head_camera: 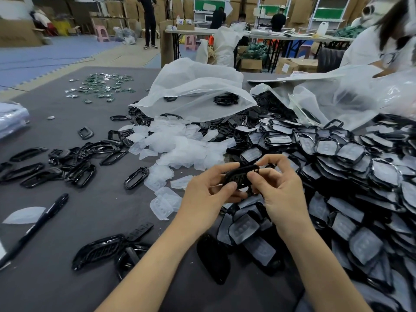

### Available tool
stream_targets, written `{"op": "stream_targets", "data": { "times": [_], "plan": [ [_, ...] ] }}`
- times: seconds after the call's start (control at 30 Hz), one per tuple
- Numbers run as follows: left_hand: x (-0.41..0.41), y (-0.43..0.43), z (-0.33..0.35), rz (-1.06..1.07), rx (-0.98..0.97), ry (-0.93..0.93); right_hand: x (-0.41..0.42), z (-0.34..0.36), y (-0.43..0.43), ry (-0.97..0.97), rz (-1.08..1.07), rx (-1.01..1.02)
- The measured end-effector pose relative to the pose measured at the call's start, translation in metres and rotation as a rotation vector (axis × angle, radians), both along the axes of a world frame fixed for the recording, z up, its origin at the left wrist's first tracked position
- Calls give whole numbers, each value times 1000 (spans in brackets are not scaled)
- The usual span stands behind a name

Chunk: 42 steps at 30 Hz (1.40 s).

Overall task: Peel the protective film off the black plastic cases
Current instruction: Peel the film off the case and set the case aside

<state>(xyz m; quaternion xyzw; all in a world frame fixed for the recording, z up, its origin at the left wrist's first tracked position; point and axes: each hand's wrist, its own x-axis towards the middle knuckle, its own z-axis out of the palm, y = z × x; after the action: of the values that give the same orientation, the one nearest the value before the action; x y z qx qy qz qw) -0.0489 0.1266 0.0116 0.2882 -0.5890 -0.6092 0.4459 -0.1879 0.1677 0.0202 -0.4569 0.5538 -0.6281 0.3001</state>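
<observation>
Both hands hold one black plastic case (239, 176) above the grey table (67, 221), just in front of me. My left hand (207, 188) grips its left end with thumb underneath and fingers curled over the top. My right hand (278, 185) pinches its right end between thumb and forefinger. A large heap of film-covered black cases (351, 167) spreads to the right. Peeled clear films (177, 145) lie piled beyond my hands. Bare black cases (74, 167) are scattered to the left.
A black pen (38, 224) lies at the left. Open clear plastic bags (193, 91) sit behind the piles. Small green and silver parts (101, 86) cover the far left of the table. A person in white (382, 41) works at the far right.
</observation>
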Motion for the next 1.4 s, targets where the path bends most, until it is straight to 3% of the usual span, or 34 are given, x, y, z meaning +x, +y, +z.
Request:
{"op": "stream_targets", "data": {
  "times": [0.17, 0.5, 0.77, 0.9, 1.13, 1.23, 1.3, 1.4],
  "plan": [
    [1, -2, 0, -38, 72, 2, 0, 0, 0, 5, -16, -30],
    [2, -6, -7, -73, 247, 65, 3, 1, 1, 270, -136, -4],
    [-3, -7, -10, -47, 353, 135, 3, 5, 2, 36, -9, 63],
    [0, -8, -8, -66, 303, 107, 0, 8, 4, 226, -24, 88],
    [-1, -10, -17, 6, 44, -148, 4, 13, 5, 501, -74, 205],
    [1, -15, -22, -41, 60, -132, 6, 23, 0, 598, -73, 279],
    [1, -18, -24, -31, 89, -94, 10, 34, -8, 757, -75, 324],
    [-1, -20, -22, 68, 118, -71, 32, 50, -36, 1054, -166, 145]
  ]
}}
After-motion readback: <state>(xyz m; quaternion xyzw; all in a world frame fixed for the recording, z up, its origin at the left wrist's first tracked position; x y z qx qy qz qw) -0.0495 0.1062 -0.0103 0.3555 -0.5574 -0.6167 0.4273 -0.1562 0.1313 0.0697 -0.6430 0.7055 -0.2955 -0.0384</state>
